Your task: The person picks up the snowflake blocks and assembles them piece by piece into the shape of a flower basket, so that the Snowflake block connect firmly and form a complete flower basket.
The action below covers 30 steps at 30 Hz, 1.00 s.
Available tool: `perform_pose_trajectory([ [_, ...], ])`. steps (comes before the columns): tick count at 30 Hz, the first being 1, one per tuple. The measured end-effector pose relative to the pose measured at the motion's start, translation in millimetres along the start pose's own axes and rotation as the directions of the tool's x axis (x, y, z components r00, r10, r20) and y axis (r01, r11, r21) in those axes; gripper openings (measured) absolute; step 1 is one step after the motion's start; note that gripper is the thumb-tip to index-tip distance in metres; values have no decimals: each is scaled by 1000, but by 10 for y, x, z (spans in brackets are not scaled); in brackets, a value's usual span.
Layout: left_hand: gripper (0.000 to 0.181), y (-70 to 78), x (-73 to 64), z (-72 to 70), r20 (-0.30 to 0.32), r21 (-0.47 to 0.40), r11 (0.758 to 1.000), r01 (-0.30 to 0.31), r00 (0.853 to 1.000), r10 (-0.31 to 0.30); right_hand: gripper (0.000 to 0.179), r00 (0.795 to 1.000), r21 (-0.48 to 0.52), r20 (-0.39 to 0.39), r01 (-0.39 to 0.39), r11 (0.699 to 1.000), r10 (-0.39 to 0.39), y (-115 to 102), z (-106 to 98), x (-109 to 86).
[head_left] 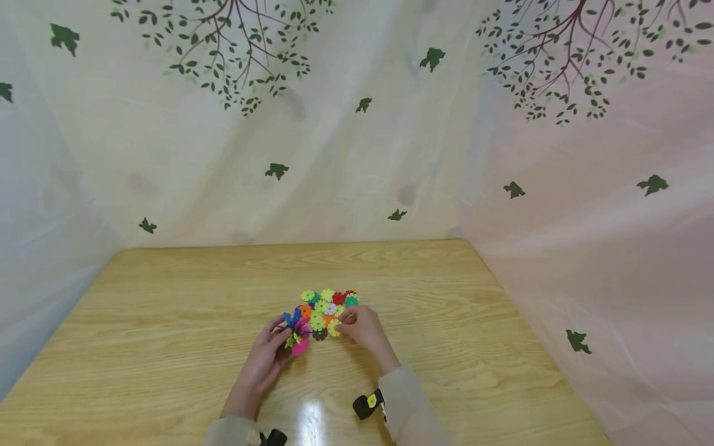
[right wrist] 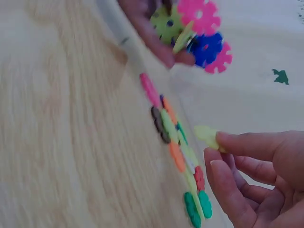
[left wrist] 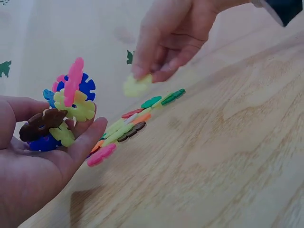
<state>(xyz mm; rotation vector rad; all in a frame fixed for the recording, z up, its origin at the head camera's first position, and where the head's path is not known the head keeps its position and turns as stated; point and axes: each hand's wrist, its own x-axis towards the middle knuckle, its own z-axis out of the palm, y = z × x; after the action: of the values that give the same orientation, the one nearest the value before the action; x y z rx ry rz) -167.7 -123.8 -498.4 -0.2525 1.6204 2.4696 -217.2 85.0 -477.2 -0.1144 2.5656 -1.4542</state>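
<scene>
My left hand [head_left: 262, 362] holds a cluster of joined plastic snowflake discs [left wrist: 83, 108], pink, blue, yellow and brown, above the table. The left wrist view shows the cluster resting against the palm and fingers. Between thumb and fingertips my right hand [head_left: 365, 331] pinches one pale yellow snowflake disc [right wrist: 205, 136]. That disc is held apart from the cluster and over the loose snowflake discs [head_left: 321, 306], which lie flat on the table in yellow, orange, red, green, brown and other colours. Part of the cluster is hidden by the left fingers.
The wooden table [head_left: 167, 322] reaches back to a hanging cloth [head_left: 334, 142] printed with branches and leaves. Cloth also hangs along both sides. Black wrist devices [head_left: 365, 406] sit near the two sleeves.
</scene>
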Motion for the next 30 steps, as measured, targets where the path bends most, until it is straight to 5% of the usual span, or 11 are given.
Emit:
perform_pose_trajectory([
  [4,36,-11,14,3,3,15,1000,-20,1000,20,18,999,133,35,17,991,-22,-72,15,-81],
  [10,34,-18,22,3,15,15,999,-33,999,33,21,996,201,80,25,979,-42,-174,75,-164],
  [24,44,-44,42,47,13,143,988,-60,998,59,18,996,179,85,6,984,-22,-135,166,-199],
  [30,47,-44,25,86,-12,179,979,-100,994,104,15,999,161,24,21,987,-25,-105,229,-184],
])
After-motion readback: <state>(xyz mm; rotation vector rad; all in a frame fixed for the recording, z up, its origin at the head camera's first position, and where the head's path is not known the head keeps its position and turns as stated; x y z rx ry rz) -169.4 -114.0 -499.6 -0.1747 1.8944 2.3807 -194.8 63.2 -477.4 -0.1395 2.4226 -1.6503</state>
